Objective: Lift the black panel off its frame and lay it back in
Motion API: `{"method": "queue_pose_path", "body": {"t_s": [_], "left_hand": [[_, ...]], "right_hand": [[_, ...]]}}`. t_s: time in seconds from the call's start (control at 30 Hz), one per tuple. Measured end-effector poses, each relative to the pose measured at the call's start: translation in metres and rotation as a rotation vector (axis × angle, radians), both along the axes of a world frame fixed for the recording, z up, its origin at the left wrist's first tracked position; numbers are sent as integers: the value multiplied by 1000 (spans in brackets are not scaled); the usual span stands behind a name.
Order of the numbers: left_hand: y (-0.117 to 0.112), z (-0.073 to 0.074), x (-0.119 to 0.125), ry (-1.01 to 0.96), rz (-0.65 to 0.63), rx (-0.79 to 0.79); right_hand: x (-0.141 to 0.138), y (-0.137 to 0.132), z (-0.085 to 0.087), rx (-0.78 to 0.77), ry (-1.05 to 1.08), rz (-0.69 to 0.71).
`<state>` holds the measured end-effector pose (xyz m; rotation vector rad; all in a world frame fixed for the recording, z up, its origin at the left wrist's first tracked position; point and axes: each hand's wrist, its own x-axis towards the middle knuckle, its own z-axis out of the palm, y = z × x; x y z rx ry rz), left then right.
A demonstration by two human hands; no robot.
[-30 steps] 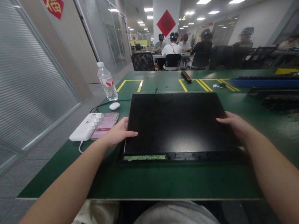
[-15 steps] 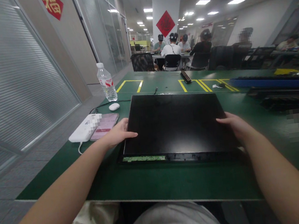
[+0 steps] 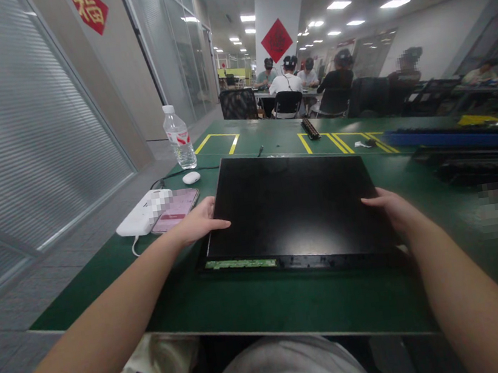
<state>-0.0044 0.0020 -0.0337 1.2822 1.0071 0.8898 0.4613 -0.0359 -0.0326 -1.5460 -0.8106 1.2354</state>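
A black display panel [image 3: 292, 205] lies screen up in front of me, over a black frame that shows along its near edge. A narrow green circuit board [image 3: 241, 264] runs along the left part of that edge. My left hand [image 3: 203, 222] grips the panel's left side, thumb on the screen face and fingers beneath. On the opposite side my right hand [image 3: 392, 210] grips it the same way, thumb on top. The fingers of both hands are mostly hidden under or behind the panel's edges.
On the green table [image 3: 293, 309], a power bank [image 3: 142, 213], a phone [image 3: 177, 208], a small white case [image 3: 191, 177] and a water bottle [image 3: 179, 137] stand left. Black strips and a blue tray [image 3: 448, 134] lie right. Several people sit at tables farther back.
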Motion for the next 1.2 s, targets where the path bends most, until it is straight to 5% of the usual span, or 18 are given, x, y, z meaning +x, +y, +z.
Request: {"method": "queue_pose_path", "body": {"t_s": [1.2], "left_hand": [[4, -5, -3, 38, -19, 49]], "right_hand": [[4, 0, -1, 1, -29, 34]]}}
